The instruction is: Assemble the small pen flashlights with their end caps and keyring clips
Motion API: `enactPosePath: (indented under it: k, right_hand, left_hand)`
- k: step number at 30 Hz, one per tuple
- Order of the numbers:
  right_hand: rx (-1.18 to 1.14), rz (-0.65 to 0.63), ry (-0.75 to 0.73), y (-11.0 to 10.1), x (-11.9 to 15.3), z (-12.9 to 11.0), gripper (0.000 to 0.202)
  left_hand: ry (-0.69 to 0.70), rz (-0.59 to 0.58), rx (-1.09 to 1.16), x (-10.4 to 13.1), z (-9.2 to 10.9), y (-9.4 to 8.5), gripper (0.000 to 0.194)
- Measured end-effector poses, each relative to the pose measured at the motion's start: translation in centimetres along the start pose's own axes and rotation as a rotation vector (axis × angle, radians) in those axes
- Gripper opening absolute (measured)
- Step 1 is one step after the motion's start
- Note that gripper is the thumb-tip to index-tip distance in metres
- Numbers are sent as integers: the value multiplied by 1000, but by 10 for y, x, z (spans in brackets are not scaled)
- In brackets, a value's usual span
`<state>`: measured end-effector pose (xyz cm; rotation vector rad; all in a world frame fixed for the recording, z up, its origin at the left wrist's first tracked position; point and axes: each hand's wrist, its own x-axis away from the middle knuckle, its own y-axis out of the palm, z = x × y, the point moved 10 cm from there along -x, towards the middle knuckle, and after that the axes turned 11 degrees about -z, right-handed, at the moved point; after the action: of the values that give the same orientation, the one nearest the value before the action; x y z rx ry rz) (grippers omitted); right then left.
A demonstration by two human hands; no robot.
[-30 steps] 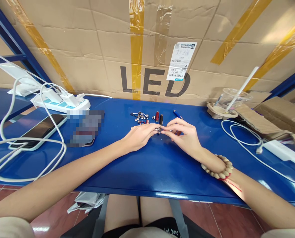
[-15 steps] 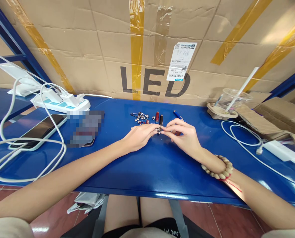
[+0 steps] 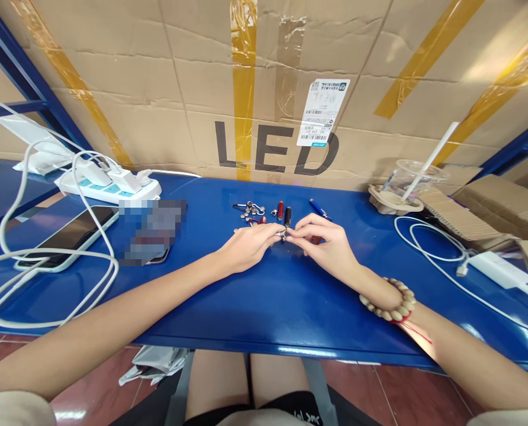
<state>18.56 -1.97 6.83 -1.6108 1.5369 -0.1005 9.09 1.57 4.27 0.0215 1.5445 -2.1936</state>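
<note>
Over the blue table [image 3: 246,307], my left hand [image 3: 251,245] and my right hand [image 3: 324,236] meet at the fingertips. Between them they pinch a small metal piece [image 3: 284,235], too small to make out fully. Just beyond the fingers lie a red cylinder [image 3: 280,209] and a black cylinder [image 3: 287,215]. Small silvery metal parts [image 3: 250,208] are scattered beyond my left hand, with a red piece [image 3: 262,220] close to its knuckles. A blue pen-like item [image 3: 318,207] lies behind my right hand, which partly hides an orange-brown thing [image 3: 316,240].
Phones [image 3: 68,236] and a white power strip [image 3: 113,188] with looping cables are at the left. To the right are a plastic cup [image 3: 419,174] with a straw, a white adapter [image 3: 499,269] with its cable, and an open carton [image 3: 495,201]. A large cardboard box [image 3: 193,71] stands behind.
The view has shifted slightly. Both hands keep nearly the same pinch, and the small metal piece between the fingertips has turned a little.
</note>
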Motion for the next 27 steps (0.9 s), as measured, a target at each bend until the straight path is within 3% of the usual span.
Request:
enactPosePath:
  k: [6,15,27]
  right_hand:
    - [-139,-50,54,8,-1,7,27]
    - [-36,-56,76,6,-1,7,29]
    - [-144,-109,253,18,1,16,40]
  left_hand:
    - [19,-55,-9,1,3,5,26]
    - [-17,-121,2,2,5,9,22]
    - [9,-119,-34,2,7,9,17]
